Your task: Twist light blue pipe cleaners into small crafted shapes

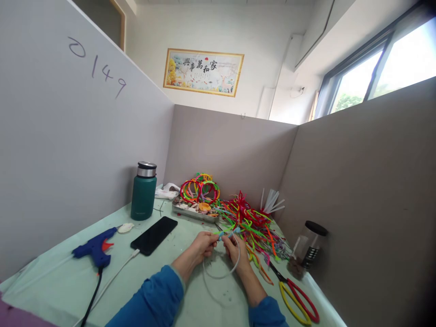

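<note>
My left hand (204,244) is closed in a pinch on a light-blue fuzzy pipe cleaner (221,235). Beside it, my right hand (235,250) is also closed, its fingertips on the same blue piece. A thin white ring (220,276) hangs from the fingers and loops down between the two wrists. Just beyond the hands lies a tangled heap of coloured pipe cleaners (250,215), mostly red, green and orange. How the blue piece meets the ring is too small to make out.
Left of the hands are a black phone (155,235) on a white cable, a blue glue gun (96,246) and a green bottle (143,193). A metal tray (195,213) bears coloured rings (200,188). To the right lie scissors (293,295) and a tilted clear jar (308,247). Grey partitions (231,145) enclose the table.
</note>
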`<state>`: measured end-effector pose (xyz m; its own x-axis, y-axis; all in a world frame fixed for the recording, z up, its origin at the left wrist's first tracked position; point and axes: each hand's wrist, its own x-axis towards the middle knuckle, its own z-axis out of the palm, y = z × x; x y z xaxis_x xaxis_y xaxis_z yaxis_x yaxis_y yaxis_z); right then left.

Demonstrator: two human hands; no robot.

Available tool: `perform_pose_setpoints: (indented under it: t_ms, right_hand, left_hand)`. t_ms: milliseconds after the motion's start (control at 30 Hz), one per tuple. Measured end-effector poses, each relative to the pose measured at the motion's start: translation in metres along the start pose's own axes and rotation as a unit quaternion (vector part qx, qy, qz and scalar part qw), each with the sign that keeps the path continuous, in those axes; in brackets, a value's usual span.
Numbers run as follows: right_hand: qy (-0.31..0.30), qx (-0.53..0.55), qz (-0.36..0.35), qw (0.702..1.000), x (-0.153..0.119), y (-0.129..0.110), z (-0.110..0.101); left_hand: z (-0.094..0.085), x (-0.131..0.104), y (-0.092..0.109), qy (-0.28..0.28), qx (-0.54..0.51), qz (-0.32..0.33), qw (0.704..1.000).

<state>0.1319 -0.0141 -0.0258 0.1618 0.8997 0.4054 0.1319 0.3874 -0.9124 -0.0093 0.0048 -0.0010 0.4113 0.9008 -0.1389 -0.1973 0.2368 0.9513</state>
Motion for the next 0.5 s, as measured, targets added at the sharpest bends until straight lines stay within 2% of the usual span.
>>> perform_pose_setpoints:
  t_ms: [300,400,500]
  right_hand:
    - [-0.057,0.045,0.041,0.996,-0.0034,-0.0043,-0.0005]
    - [-0.05,0.031,0.023,0.998,-0.0027,-0.0025,-0.0012]
    - [-0.024,-0.002,-0.032,0.999,-0.0002,-0.0011,-0.0016]
  left_hand:
    - [-0.0021,0.0018,0.0002,-0.01,-0.028,-0.014,0.999]
    - [-0.0024,0.0021,-0.0008,-0.011,-0.018,-0.014,1.0]
    - [-0.0021,0.003,-0.003,-0.013,0.016,-0.012,1.0]
